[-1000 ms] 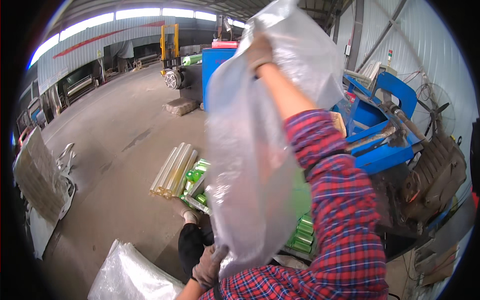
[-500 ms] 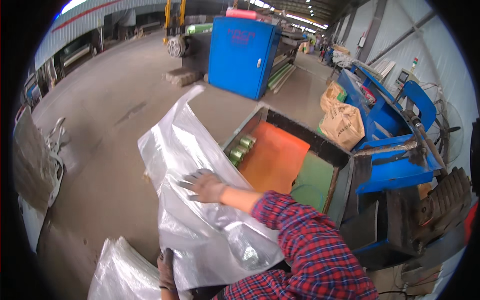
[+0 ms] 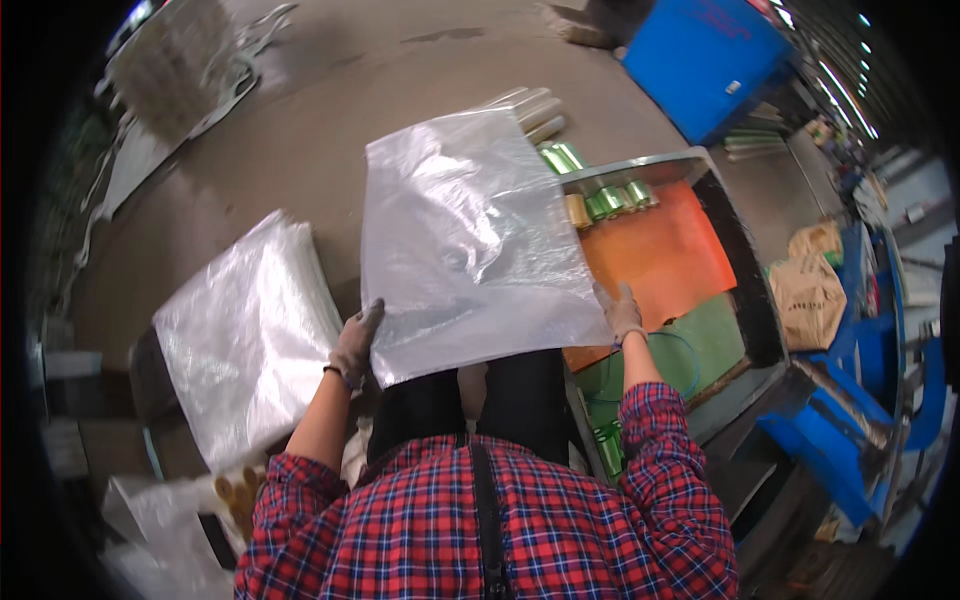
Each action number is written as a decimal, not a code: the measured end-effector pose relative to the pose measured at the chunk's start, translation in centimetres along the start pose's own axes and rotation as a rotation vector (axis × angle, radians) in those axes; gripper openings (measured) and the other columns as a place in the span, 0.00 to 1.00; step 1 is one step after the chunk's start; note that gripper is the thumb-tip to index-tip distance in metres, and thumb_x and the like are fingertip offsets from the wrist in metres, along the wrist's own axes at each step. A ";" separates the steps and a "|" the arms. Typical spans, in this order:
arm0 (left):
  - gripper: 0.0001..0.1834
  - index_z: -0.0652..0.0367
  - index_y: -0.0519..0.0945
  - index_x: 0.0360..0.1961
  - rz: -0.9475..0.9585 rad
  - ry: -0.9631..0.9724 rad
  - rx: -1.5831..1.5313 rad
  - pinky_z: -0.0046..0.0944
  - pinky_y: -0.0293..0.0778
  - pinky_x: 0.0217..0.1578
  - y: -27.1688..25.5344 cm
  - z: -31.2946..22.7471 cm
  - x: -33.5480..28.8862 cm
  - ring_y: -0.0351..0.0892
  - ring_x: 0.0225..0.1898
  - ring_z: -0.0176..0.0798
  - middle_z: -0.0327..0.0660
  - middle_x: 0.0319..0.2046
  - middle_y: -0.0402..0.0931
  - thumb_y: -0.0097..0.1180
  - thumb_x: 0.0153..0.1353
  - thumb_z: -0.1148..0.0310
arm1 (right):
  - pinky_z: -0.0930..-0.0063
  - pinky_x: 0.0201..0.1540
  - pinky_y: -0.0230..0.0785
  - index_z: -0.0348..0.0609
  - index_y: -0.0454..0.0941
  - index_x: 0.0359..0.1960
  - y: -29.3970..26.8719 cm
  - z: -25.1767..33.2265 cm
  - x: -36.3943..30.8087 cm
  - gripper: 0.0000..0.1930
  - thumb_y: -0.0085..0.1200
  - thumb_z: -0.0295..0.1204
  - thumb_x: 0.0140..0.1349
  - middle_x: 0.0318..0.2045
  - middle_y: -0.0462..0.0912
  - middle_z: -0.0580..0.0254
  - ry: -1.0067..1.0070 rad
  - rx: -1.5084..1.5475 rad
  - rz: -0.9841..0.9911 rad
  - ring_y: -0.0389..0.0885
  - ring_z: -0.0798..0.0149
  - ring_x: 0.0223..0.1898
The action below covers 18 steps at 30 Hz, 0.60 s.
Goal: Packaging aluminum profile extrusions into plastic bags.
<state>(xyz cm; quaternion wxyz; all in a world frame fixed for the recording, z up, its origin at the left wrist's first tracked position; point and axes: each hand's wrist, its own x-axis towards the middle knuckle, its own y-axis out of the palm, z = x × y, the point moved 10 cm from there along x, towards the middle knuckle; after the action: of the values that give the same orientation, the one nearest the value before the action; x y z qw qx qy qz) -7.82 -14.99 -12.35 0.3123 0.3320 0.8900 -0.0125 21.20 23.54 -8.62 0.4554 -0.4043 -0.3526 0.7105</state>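
Note:
A flat, shiny clear plastic sheet (image 3: 470,240) spreads out in front of my body, above my thighs. Whether it is one layer or a flat bag, I cannot tell. My left hand (image 3: 357,345), in a grey glove, is closed on its near left edge. At its near right corner my right hand (image 3: 622,315), gloved too, pinches the edge, with part of the fingers pointing up. To the left lies a thick folded stack of the same clear plastic (image 3: 250,335).
On my right stands a metal-rimmed bin (image 3: 745,270) with an orange sheet (image 3: 660,260), a green base and several green rolls (image 3: 610,203). More pale rolls (image 3: 535,110) lie beyond the plastic. Farther off are a blue cabinet (image 3: 705,60), brown paper sacks (image 3: 808,300) and blue machinery (image 3: 830,440).
My right hand has moved from the middle of the plastic to its near right corner. The sheet now lies squarer before me, and my view has turned downward and to the left.

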 end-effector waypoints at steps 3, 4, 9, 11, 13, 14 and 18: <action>0.32 0.67 0.70 0.44 -0.070 -0.079 -0.050 0.37 0.69 0.34 -0.8 3.4 -0.1 0.73 0.32 0.37 0.44 0.34 0.74 0.55 0.48 0.48 | 0.63 0.52 0.58 0.42 0.65 0.51 6.2 -5.4 2.1 0.36 0.45 0.57 0.48 0.51 0.68 0.48 0.081 -0.216 0.406 0.65 0.51 0.53; 0.35 0.67 0.69 0.46 -0.084 -0.146 -0.033 0.40 0.69 0.36 -2.2 6.1 1.0 0.73 0.34 0.40 0.46 0.37 0.73 0.57 0.46 0.46 | 0.63 0.51 0.59 0.40 0.67 0.49 7.5 -6.3 3.4 0.34 0.47 0.55 0.49 0.49 0.69 0.47 -0.018 -0.261 0.465 0.66 0.50 0.52; 0.39 0.63 0.65 0.51 -0.075 -0.253 0.032 0.44 0.69 0.37 -1.2 8.0 0.2 0.72 0.40 0.42 0.47 0.42 0.71 0.57 0.45 0.44 | 0.63 0.39 0.64 0.28 0.71 0.39 -1.1 -3.4 2.5 0.25 0.50 0.42 0.52 0.34 0.76 0.43 -0.169 0.258 0.145 0.75 0.54 0.35; 0.36 0.63 0.71 0.47 -0.085 -0.153 0.253 0.35 0.68 0.37 -4.3 11.3 4.2 0.73 0.37 0.35 0.42 0.37 0.74 0.56 0.46 0.43 | 0.64 0.34 0.64 0.27 0.71 0.35 -6.7 -2.9 -3.2 0.19 0.49 0.36 0.52 0.28 0.76 0.45 -0.203 0.494 -0.027 0.74 0.57 0.29; 0.32 0.63 0.76 0.40 -0.102 -0.037 0.286 0.31 0.67 0.37 -1.9 8.1 4.4 0.71 0.34 0.31 0.38 0.32 0.75 0.54 0.47 0.43 | 0.69 0.27 0.62 0.29 0.71 0.36 -6.2 -9.3 -6.2 0.16 0.50 0.32 0.52 0.23 0.74 0.56 -0.103 0.539 -0.020 0.67 0.67 0.23; 0.32 0.63 0.76 0.40 -0.094 -0.042 0.296 0.31 0.67 0.37 -1.7 7.0 4.3 0.71 0.34 0.31 0.38 0.32 0.75 0.54 0.47 0.43 | 0.70 0.28 0.62 0.29 0.72 0.34 -4.7 -12.9 -7.7 0.15 0.50 0.32 0.52 0.24 0.74 0.57 -0.096 0.408 -0.046 0.67 0.67 0.24; 0.28 0.64 0.78 0.30 -0.141 0.360 0.281 0.31 0.64 0.35 -2.9 0.9 5.3 0.65 0.30 0.28 0.34 0.26 0.73 0.52 0.51 0.44 | 0.71 0.32 0.63 0.29 0.72 0.30 3.9 -21.0 -12.8 0.16 0.50 0.35 0.52 0.27 0.75 0.56 0.143 0.424 -0.001 0.69 0.64 0.27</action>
<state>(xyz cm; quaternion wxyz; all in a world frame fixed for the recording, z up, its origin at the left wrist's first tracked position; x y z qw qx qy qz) -12.22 -14.35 -16.59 0.0977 0.3063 0.9418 -0.0985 41.95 13.07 -17.66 0.5544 -0.3488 -0.1625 0.7379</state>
